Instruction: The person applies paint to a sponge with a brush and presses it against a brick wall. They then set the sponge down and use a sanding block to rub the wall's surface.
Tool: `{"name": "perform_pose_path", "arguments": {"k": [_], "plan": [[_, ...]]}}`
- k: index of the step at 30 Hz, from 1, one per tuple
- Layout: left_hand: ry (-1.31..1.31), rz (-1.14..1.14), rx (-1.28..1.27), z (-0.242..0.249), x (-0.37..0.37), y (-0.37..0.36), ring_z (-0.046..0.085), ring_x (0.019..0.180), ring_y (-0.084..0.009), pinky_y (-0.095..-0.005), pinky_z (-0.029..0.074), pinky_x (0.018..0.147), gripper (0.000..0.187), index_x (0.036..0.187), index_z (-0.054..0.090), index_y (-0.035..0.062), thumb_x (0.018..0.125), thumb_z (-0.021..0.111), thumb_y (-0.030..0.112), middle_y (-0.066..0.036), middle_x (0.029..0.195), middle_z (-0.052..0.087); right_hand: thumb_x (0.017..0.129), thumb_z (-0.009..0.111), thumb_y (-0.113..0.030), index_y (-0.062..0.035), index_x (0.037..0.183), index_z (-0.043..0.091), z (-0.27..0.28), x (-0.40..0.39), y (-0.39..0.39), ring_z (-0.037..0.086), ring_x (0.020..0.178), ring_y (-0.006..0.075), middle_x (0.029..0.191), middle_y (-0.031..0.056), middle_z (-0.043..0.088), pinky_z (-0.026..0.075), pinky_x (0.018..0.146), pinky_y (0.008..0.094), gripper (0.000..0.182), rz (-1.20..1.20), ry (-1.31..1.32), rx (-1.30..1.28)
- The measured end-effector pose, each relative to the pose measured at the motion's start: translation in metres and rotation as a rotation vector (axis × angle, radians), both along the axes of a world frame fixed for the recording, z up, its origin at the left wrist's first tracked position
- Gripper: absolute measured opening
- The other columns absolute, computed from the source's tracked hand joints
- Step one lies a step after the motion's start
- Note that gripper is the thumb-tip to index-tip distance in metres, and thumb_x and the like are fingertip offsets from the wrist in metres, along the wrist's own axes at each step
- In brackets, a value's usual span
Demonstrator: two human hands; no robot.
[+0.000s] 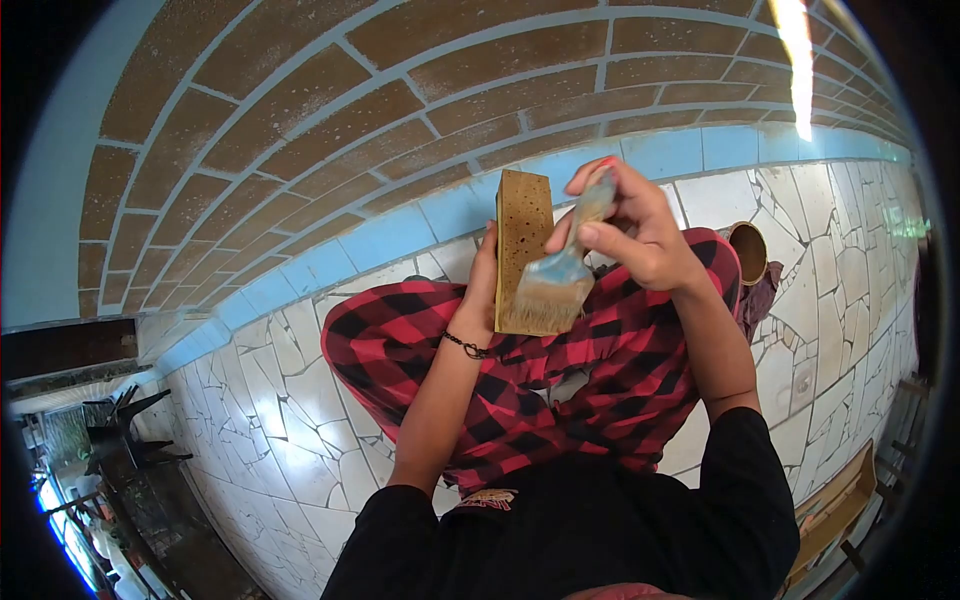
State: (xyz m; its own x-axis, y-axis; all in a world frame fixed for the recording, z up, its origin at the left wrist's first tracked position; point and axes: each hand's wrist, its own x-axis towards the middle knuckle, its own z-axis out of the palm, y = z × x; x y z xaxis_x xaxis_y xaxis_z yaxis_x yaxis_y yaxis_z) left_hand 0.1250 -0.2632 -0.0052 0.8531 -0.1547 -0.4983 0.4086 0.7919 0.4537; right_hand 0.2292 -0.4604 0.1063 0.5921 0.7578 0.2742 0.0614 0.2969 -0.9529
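Observation:
In the head view my left hand (484,277) grips a long yellowish block (524,225) by its left side, fingers partly hidden behind it. Dark specks or pits dot the block's upper face. My right hand (645,225) is wrapped round the handle of a paintbrush (556,285) with a blue-smeared ferrule. Its pale, wide bristles overlap the near end of the block, pointing down at its face. Both hands are above my crossed legs in red-and-black checked trousers (400,325).
A round open container (748,250) stands by my right knee, with dark cloth (760,300) beside it. Ahead rises a brick-patterned wall (330,130) with a blue strip at its foot. Broken-tile flooring (290,400) surrounds me. Black chairs (125,440) stand far left, a wooden box (835,510) at right.

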Motion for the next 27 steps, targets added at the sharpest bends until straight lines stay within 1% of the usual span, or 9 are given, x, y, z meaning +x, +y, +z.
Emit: {"name": "perform_pose_path", "arguments": {"k": [3, 6, 10, 14, 17, 20, 23, 24, 27], "plan": [[0.092, 0.003, 0.185, 0.002, 0.001, -0.003, 0.064, 0.128, -0.0361, -0.0530, 0.056, 0.103, 0.075, 0.154, 0.047, 0.0118, 0.110, 0.020, 0.066, -0.018, 0.147, 0.059, 0.102, 0.065, -0.009, 0.0004, 0.129, 0.051, -0.004, -0.002, 0.006, 0.070, 0.092, 0.0129, 0.101, 0.0133, 0.075, 0.055, 0.078, 0.0283, 0.032, 0.000, -0.005, -0.061], [0.120, 0.020, 0.154, 0.010, -0.001, -0.001, 0.065, 0.127, -0.0336, -0.0518, 0.056, 0.103, 0.074, 0.153, 0.048, 0.0112, 0.110, 0.020, 0.065, -0.017, 0.143, 0.061, 0.102, 0.065, -0.008, -0.0005, 0.129, 0.051, -0.004, 0.003, 0.004, 0.069, 0.091, 0.0128, 0.100, 0.0132, 0.075, 0.055, 0.077, 0.0277, 0.032, -0.119, -0.044, -0.016], [-0.057, 0.022, 0.046, -0.006, -0.002, 0.003, 0.066, 0.124, -0.0314, -0.0489, 0.057, 0.103, 0.072, 0.153, 0.048, 0.0107, 0.111, 0.022, 0.063, -0.016, 0.142, 0.062, 0.102, 0.064, -0.009, -0.0007, 0.129, 0.051, 0.003, 0.000, -0.001, 0.069, 0.089, 0.0117, 0.099, 0.0127, 0.076, 0.055, 0.077, 0.0285, 0.031, 0.102, 0.085, 0.027], [0.041, 0.057, 0.065, -0.017, 0.000, 0.003, 0.071, 0.111, -0.0329, -0.0506, 0.062, 0.091, 0.069, 0.153, 0.047, 0.0120, 0.111, 0.025, 0.063, -0.015, 0.134, 0.065, 0.103, 0.064, -0.009, -0.0008, 0.128, 0.051, -0.003, -0.003, 0.006, 0.071, 0.094, 0.0124, 0.101, 0.0123, 0.076, 0.056, 0.082, 0.0291, 0.029, -0.018, -0.036, -0.093], [-0.082, 0.042, 0.172, -0.021, -0.001, 0.005, 0.065, 0.124, -0.0289, -0.0449, 0.056, 0.102, 0.069, 0.153, 0.048, 0.0098, 0.112, 0.026, 0.061, -0.013, 0.141, 0.063, 0.103, 0.064, -0.009, -0.0012, 0.128, 0.052, -0.001, 0.004, 0.000, 0.071, 0.096, 0.0127, 0.100, 0.0121, 0.076, 0.056, 0.084, 0.0294, 0.029, -0.176, -0.171, -0.012], [-0.032, 0.038, 0.074, -0.004, 0.000, 0.000, 0.066, 0.123, -0.0285, -0.0446, 0.057, 0.102, 0.070, 0.153, 0.047, 0.0096, 0.112, 0.027, 0.062, -0.013, 0.140, 0.062, 0.102, 0.064, -0.008, -0.0022, 0.127, 0.052, 0.007, 0.002, -0.007, 0.070, 0.098, 0.0128, 0.100, 0.0123, 0.076, 0.056, 0.085, 0.0294, 0.029, -0.025, -0.020, -0.013], [-0.123, -0.053, 0.030, -0.017, -0.002, -0.001, 0.069, 0.114, -0.0361, -0.0526, 0.062, 0.090, 0.074, 0.152, 0.046, 0.0116, 0.108, 0.027, 0.068, -0.017, 0.139, 0.061, 0.101, 0.066, -0.010, -0.0031, 0.127, 0.052, 0.001, 0.002, -0.005, 0.069, 0.093, 0.0124, 0.100, 0.0124, 0.076, 0.056, 0.082, 0.0286, 0.030, 0.016, -0.023, -0.051], [-0.018, -0.017, 0.019, 0.005, -0.002, -0.007, 0.072, 0.109, -0.0320, -0.0501, 0.063, 0.088, 0.074, 0.150, 0.049, 0.0095, 0.109, 0.027, 0.067, -0.016, 0.134, 0.065, 0.101, 0.066, -0.011, -0.0030, 0.127, 0.052, 0.000, 0.003, -0.004, 0.069, 0.092, 0.0125, 0.100, 0.0126, 0.077, 0.056, 0.082, 0.0285, 0.030, -0.037, -0.057, -0.060], [-0.064, -0.120, 0.142, 0.007, -0.005, 0.000, 0.073, 0.105, -0.0231, -0.0385, 0.063, 0.086, 0.074, 0.145, 0.055, 0.0069, 0.109, 0.030, 0.066, -0.014, 0.126, 0.070, 0.102, 0.063, -0.006, -0.0018, 0.129, 0.050, -0.003, 0.014, -0.010, 0.071, 0.095, 0.0156, 0.105, 0.0152, 0.076, 0.057, 0.083, 0.0300, 0.031, -0.230, -0.174, -0.054]]}}
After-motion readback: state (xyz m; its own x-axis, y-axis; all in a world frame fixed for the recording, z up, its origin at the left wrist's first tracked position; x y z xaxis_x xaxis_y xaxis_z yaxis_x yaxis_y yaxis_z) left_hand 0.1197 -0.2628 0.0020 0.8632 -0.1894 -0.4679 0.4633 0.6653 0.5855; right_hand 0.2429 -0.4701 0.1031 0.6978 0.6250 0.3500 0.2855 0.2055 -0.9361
